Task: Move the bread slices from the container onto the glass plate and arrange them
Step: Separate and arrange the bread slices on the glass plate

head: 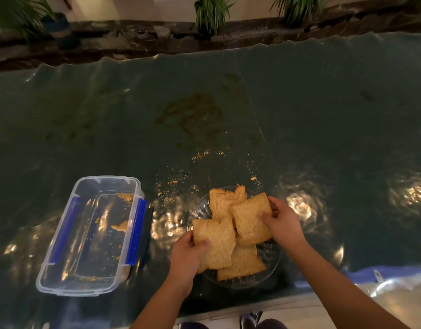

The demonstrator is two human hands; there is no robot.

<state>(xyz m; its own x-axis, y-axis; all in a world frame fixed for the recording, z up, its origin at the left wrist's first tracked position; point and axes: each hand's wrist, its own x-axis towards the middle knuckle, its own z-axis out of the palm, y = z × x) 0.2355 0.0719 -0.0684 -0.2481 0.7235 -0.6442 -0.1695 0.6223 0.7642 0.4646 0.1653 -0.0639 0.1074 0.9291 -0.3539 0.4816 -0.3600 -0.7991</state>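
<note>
Several brown bread slices lie overlapping on the glass plate [267, 264] near the table's front edge. My left hand [187, 255] grips the front-left slice [216, 241] by its left edge. My right hand [282, 222] holds the right slice [249, 219] by its right side, thumb on top. A torn slice [222, 200] lies at the back of the plate and another slice [242, 264] lies underneath at the front. The clear plastic container [62, 284] with blue clips stands to the left and holds only crumbs and small bread scraps [120, 226].
The table is covered with a dark, shiny plastic sheet [323, 115]. Crumbs [181, 186] are scattered behind the plate. A stain [193, 115] marks the middle of the sheet. Potted plants [210, 15] line a ledge beyond the far edge.
</note>
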